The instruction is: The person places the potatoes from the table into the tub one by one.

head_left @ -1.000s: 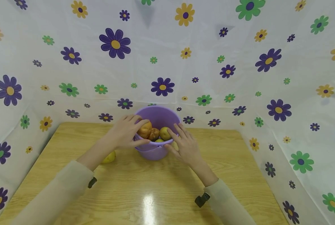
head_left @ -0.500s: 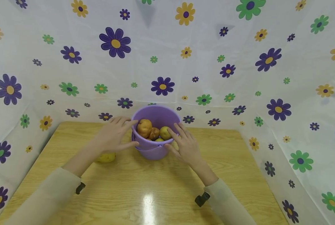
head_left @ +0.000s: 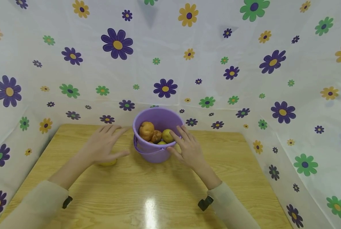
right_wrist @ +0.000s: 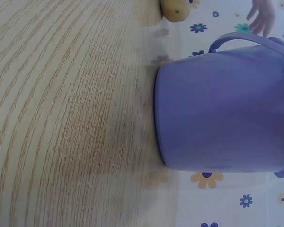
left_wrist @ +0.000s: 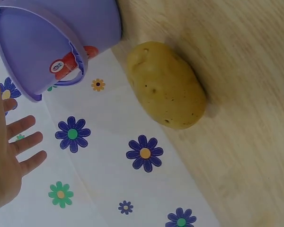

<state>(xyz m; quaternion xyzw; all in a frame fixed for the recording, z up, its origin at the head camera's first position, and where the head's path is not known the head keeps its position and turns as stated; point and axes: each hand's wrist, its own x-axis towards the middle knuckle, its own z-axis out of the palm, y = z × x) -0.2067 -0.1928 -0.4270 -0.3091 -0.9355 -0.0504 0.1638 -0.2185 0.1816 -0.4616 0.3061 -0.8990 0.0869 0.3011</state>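
A purple bucket [head_left: 156, 156] stands upright near the back of the table. Inside it lie a lumpy orange fruit [head_left: 146, 130], a wrinkled brownish fruit [head_left: 156, 136] and a round yellow-green fruit [head_left: 167, 136], with others partly hidden. My right hand [head_left: 189, 149] grips the bucket's right rim, fingers over the edge and thumb outside. My left hand [head_left: 101, 144] hovers left of the bucket, fingers spread, holding nothing. Below it on the table is a yellow potato [left_wrist: 166, 86], largely covered by that hand in the head view.
The wooden table [head_left: 170, 187] is walled at the back and both sides by a white flowered cloth [head_left: 170, 63]. The bucket's handle [head_left: 147, 152] hangs down at its front. Dark wrist cameras [head_left: 205, 203] sit on both sleeves.
My left hand has let go of the orange fruit inside the bucket and drawn back leftward, out over the potato. My right hand has stayed at the rim.
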